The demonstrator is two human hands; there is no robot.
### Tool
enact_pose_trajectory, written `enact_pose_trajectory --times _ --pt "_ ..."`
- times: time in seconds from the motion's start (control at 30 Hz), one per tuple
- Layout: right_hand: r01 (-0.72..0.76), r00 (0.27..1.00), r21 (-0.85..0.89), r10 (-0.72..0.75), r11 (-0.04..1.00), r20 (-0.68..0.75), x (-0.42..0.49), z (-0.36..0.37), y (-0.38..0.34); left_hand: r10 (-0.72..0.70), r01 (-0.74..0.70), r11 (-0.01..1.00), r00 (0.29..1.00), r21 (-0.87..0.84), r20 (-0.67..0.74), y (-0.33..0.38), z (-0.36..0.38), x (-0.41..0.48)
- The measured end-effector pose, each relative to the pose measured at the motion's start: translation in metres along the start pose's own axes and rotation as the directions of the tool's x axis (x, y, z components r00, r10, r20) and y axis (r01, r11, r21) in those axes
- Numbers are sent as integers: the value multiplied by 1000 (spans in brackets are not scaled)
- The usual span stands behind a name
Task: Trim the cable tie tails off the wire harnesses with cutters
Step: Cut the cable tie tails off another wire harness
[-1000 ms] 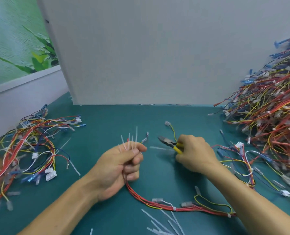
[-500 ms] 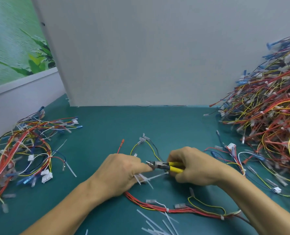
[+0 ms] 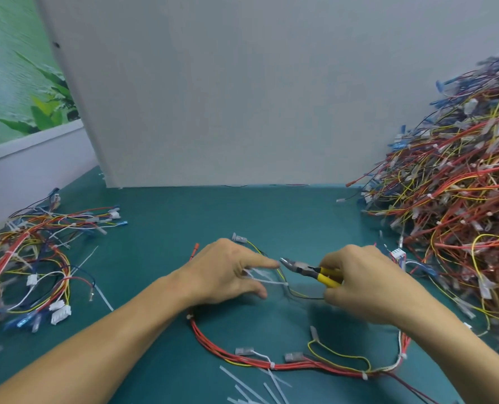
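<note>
Teal mat (image 3: 213, 211), wire harnesses (image 3: 461, 199), grey partition (image 3: 242, 97)

cutters (image 3: 315, 272): yellow handles, grey head | harness (image 3: 271, 361): red, yellow wires | table (image 3: 201, 211): teal | cut tails (image 3: 251, 389): white

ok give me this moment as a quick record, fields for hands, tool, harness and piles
left hand: fingers mostly straight, over white plastic cable tie tails
right hand: holds yellow-handled metal cutters, tip towards the left hand
harness in work: red-wired harness looped on teal table mat
right pile: large heap of multicoloured harnesses
left pile: smaller heap of harnesses
scraps: cut white tie tails at front edge
</note>
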State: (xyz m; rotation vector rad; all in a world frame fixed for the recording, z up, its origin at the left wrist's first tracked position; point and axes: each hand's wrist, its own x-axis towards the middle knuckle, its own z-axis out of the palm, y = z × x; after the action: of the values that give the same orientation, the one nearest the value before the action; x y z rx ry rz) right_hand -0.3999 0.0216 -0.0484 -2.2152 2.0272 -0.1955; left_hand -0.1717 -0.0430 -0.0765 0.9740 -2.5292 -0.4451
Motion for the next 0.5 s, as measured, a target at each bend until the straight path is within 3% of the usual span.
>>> enact_pose_trajectory --times 0.13,0.37,0.5 --pt "-35 999 -70 36 997 17 -4 11 4 -146 132 980 985 -147 -91 -3 -2 8" --pt "-52 998 -222 56 974 15 -6 23 10 -95 110 991 977 -70 193 -8 16 24" --pt "-47 999 -282 47 958 -4 -7 26 7 -112 141 982 970 -125 216 -7 20 31"
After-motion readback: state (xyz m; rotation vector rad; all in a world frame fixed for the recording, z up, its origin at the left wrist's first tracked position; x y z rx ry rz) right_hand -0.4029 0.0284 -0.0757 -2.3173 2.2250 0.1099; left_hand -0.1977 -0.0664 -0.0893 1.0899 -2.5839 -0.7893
